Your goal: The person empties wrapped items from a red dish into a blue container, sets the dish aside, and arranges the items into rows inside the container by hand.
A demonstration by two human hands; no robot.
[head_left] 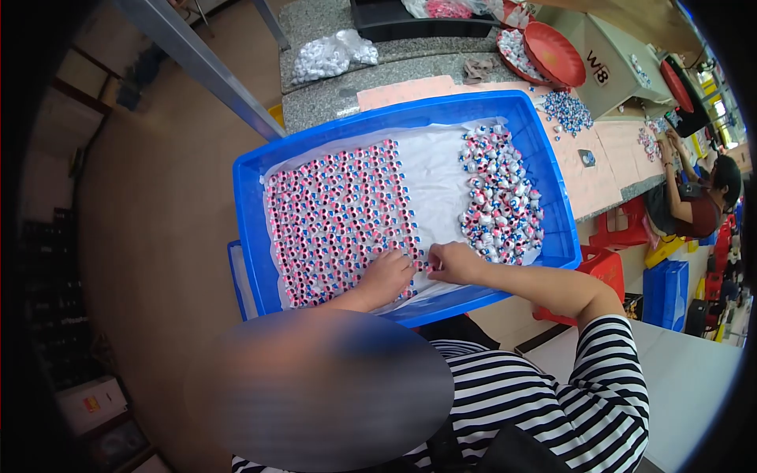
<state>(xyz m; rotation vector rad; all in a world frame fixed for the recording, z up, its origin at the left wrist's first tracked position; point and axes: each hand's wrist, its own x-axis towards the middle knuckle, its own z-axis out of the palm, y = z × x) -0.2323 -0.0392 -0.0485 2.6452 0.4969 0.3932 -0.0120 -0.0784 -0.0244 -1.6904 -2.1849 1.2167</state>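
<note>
A blue plastic tray (400, 115) lined with a white sheet (434, 189) lies in front of me. Rows of small pink, white and blue painted pieces (339, 213) cover its left part, while a loose heap of similar pieces (501, 197) fills the right end. My left hand (388, 277) rests over the right edge of the rows, fingers curled together. Close beside it, my right hand (457, 263) is closed in a pinch at the rows' edge. Small pieces show between the two hands; what the fingertips hold is mostly hidden.
Behind the tray, a stone-topped table (315, 106) carries a bag of white pieces (335, 55), a black tray (426, 27) and red bowls (552, 54). Blue pieces (568, 110) lie scattered on pink paper. Another person (702, 201) sits at the right, near red stools (603, 272).
</note>
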